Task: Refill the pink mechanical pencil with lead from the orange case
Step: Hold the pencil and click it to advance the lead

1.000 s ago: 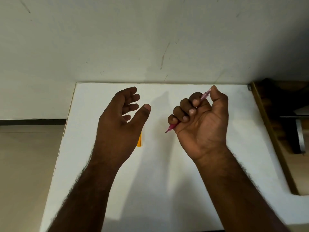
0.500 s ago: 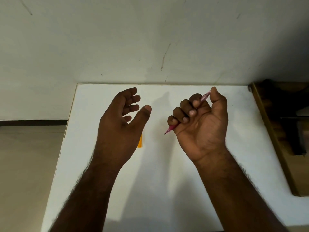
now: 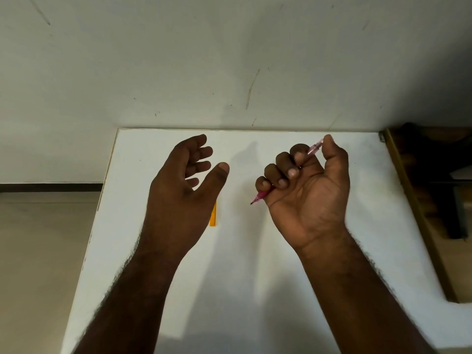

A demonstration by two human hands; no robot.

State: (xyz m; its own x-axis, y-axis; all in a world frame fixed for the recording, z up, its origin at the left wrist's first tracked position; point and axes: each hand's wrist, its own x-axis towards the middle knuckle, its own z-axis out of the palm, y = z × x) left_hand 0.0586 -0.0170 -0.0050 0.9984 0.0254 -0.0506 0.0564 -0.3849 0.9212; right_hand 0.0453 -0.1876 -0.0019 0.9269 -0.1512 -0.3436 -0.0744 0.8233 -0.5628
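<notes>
My right hand (image 3: 306, 190) grips the pink mechanical pencil (image 3: 313, 149) in a fist above the white table (image 3: 255, 277). The pencil's tip points down-left and its clear pink rear end sticks out beside my thumb. My left hand (image 3: 184, 180) hovers to the left with its fingers relaxed and loosely spread, holding nothing. The orange lead case (image 3: 213, 213) lies flat on the table, mostly hidden under my left hand; only a narrow strip shows beside my palm.
The table's far edge meets a pale wall (image 3: 229, 60). Dark wooden furniture (image 3: 429, 200) stands off the table's right side. A beige floor (image 3: 38, 251) lies beyond the left edge.
Both hands stay almost still. My right hand with the pencil has shifted slightly, and my thumb stays at the pencil's rear end.
</notes>
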